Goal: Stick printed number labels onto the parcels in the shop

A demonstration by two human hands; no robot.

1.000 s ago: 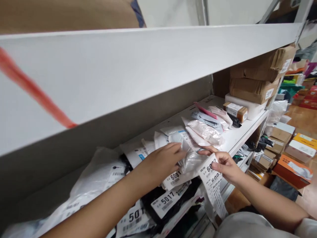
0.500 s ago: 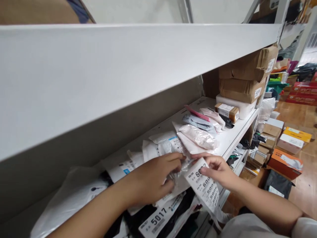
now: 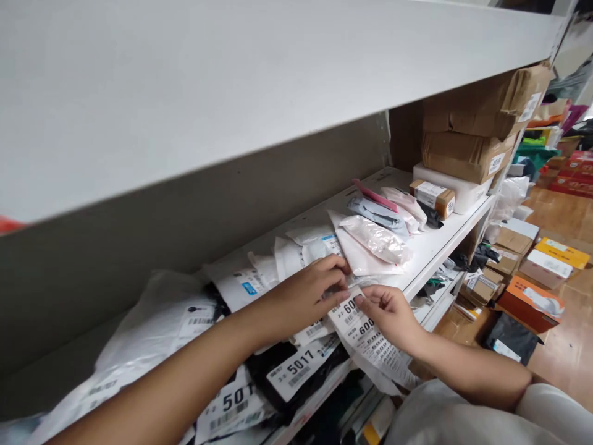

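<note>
A strip of printed labels is held in front of the shelf, near its edge. Its top is pinched by the right hand, between thumb and bent fingers, and one number is partly covered by the thumb. From there the strip is let down, slanting towards the sleeve side of the person, and numbers beginning with 600 can be read on it. The left hand is placed at the upper corner of the strip with its fingers curved — whether the corner is gripped cannot be told. Below the left hand, a label marked 5017 is seen on a black bag. To the left, a white bag is partly covered by the forearm. Behind the hands, a clear bag is laid on the shelf. Farther along, a small box is set beside a white box, on which two cartons are stacked. On the floor, an orange box is seen.
</note>
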